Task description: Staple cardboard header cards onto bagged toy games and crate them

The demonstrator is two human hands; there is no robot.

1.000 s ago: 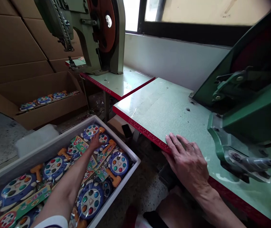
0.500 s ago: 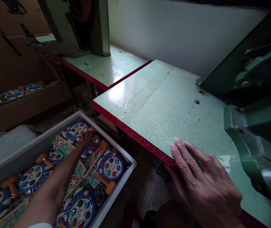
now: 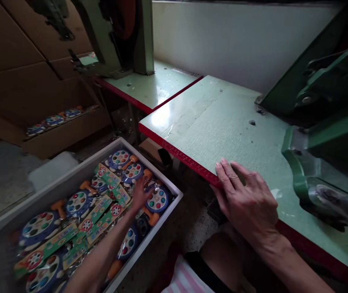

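My left hand (image 3: pixel 141 194) reaches into a grey-white plastic crate (image 3: pixel 174 199), its fingers apart over the packed toys. Beside its fingertips lies a blue toy with a round white face of coloured dots (image 3: pixel 158 199). Another such blue toy (image 3: pixel 132 172) sits just beyond the hand. Orange hammer-shaped pieces (image 3: pixel 153 217) and green printed cards (image 3: pixel 96 211) lie among them in clear wrapping. My right hand (image 3: pixel 247 195) holds the red-edged front of the pale green table (image 3: pixel 192 126), fingers flat on top and thumb below the edge.
A green machine (image 3: pixel 311 162) stands on the table at the right. Another machine (image 3: pixel 143 40) rises from the second table (image 3: pixel 149 87). An open cardboard box (image 3: pixel 66 136) with similar toys is at the left. A translucent white bundle (image 3: pixel 51 173) lies behind the crate.
My left hand has moved from the crate's far part nearer to its right side, beside another toy. My right hand stays at the table edge. The view has shifted left.
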